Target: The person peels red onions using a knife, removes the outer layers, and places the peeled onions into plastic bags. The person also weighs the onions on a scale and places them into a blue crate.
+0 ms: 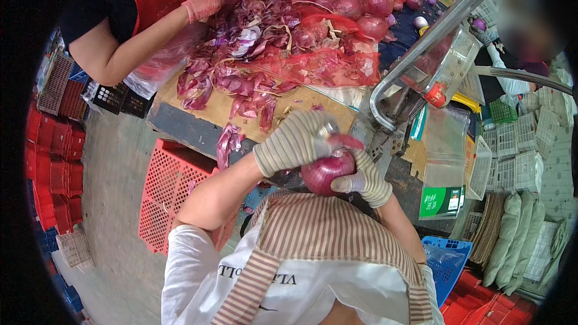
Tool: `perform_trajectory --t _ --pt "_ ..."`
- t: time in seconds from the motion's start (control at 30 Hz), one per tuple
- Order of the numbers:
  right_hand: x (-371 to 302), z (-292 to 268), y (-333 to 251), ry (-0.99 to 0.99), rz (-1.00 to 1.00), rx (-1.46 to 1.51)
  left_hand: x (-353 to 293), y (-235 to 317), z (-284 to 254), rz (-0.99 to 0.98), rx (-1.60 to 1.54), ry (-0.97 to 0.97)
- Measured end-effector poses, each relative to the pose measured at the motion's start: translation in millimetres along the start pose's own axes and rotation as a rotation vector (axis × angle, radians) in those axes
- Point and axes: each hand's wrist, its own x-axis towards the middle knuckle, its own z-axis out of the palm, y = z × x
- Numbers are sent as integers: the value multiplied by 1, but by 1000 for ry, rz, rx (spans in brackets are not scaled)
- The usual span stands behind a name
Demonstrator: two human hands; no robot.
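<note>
Left hand (295,140): curled at the top of the onion; blurred, so whether anything is gripped cannot be told. Red onion (324,174): located between both hands, in front of the striped apron (337,229); judged firm, fairly heavy, smooth enough to slip, its dry skin easily torn. A wide-cupped hold round its middle is advised. Right hand (366,182): clamped on the onion's right side.

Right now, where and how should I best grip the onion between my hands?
Cup the onion around its right side, probably, coming from the right: it is round and shows no handle, so a curved grip should suit it. The right hand is on that side; the left hand is near its top.
</note>
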Motion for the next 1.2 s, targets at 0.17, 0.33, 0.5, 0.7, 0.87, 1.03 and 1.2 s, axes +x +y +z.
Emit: perform_trajectory --t 0.17,0.33,0.5,0.7,0.87,1.03,1.2 --pt "-3 -1 27 7 -127 284 26 -48 -17 -310 43 323" --pt "2 -4 44 -167 95 1120 25 -84 -7 43 340 395" --pt "7 -13 78 -557 505 1764 9 -15 -3 -501 -485 -113" --pt "11 -14 90 -558 551 1525 -3 -29 20 -351 -520 -17" --pt "-9 12 32 4 355 1377 -8 -26 27 -367 -279 241" --pt "-23 -4 48 -431 235 1650 -11 -49 35 -97 247 399" --pt "-86 -64 31 228 -140 1227 3 -109 30 -201 480 441"
